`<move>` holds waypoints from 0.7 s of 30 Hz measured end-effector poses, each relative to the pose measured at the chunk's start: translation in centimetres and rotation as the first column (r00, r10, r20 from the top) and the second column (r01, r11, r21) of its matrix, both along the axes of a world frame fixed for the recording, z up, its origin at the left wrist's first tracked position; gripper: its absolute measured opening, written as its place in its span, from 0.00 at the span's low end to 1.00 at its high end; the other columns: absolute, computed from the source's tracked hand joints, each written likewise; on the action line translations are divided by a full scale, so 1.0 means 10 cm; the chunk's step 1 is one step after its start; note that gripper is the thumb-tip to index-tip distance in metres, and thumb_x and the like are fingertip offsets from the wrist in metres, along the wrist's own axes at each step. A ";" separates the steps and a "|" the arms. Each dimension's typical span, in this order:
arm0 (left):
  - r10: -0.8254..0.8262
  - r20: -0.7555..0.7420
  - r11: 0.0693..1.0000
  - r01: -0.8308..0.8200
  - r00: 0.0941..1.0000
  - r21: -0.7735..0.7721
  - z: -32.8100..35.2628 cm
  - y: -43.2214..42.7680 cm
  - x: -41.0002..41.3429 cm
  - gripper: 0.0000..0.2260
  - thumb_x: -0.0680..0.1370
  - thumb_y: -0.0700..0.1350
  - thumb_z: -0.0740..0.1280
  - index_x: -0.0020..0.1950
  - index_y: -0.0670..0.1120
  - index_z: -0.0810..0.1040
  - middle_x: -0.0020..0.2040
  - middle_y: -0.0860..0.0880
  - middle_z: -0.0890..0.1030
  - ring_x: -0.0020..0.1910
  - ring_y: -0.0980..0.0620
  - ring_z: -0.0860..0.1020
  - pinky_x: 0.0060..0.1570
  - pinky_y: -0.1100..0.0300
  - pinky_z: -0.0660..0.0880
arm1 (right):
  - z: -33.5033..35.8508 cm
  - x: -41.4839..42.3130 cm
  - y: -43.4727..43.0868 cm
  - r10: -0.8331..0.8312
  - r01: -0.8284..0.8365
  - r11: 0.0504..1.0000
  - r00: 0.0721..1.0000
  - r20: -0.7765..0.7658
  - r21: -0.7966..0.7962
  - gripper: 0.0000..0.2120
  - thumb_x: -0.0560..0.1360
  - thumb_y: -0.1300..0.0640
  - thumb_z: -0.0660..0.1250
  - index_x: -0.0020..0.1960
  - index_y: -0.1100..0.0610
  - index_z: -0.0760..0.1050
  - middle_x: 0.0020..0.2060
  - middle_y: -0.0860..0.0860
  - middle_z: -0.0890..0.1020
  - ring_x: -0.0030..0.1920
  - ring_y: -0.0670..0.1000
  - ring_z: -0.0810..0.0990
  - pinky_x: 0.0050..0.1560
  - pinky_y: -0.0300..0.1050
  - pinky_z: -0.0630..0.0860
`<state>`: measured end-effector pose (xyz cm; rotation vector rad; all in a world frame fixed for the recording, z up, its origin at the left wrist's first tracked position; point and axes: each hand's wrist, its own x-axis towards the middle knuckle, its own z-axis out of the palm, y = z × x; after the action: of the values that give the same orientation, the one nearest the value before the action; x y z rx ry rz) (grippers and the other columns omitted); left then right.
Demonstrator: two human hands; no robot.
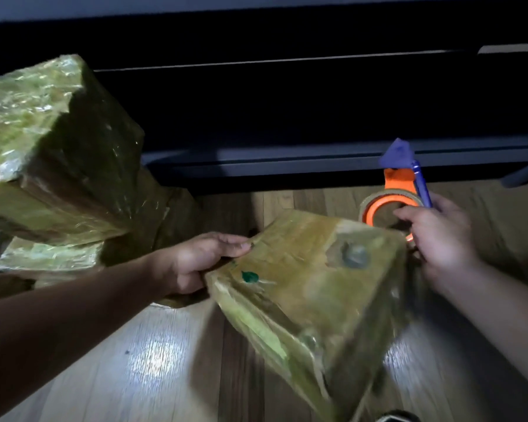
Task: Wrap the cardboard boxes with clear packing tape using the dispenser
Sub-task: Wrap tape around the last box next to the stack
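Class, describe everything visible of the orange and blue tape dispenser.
The orange and blue plastic tape dispenser carries a roll of clear tape on an orange ring. A blue handle runs up its right side to a blue tip pointing upward. The right hand grips it beyond the far right corner of the tape-covered cardboard box; contact there is unclear.

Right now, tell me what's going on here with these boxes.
A person is taping cardboard boxes over a wooden floor. The left hand grips the left edge of a tilted, tape-covered box, while the right hand holds the orange-and-blue tape dispenser at its far right corner. A stack of wrapped boxes, shiny with tape, sits to the left.
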<state>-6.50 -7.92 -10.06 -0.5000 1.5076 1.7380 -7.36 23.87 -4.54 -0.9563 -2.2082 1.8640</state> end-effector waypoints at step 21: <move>-0.680 -0.411 0.640 0.217 0.607 -0.738 0.99 0.79 0.26 0.43 0.77 0.63 0.71 0.84 0.60 0.50 0.79 0.62 0.60 0.74 0.68 0.58 0.66 0.78 0.52 | -0.11 -0.05 -0.74 0.125 -0.042 0.954 0.956 -0.264 0.297 0.32 0.75 0.61 0.73 0.76 0.53 0.67 0.67 0.50 0.76 0.65 0.49 0.75 0.54 0.19 0.64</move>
<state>-3.88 -0.06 -0.13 0.3014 2.4899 0.9362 -7.86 16.43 -5.67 -0.5187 -2.2863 1.5319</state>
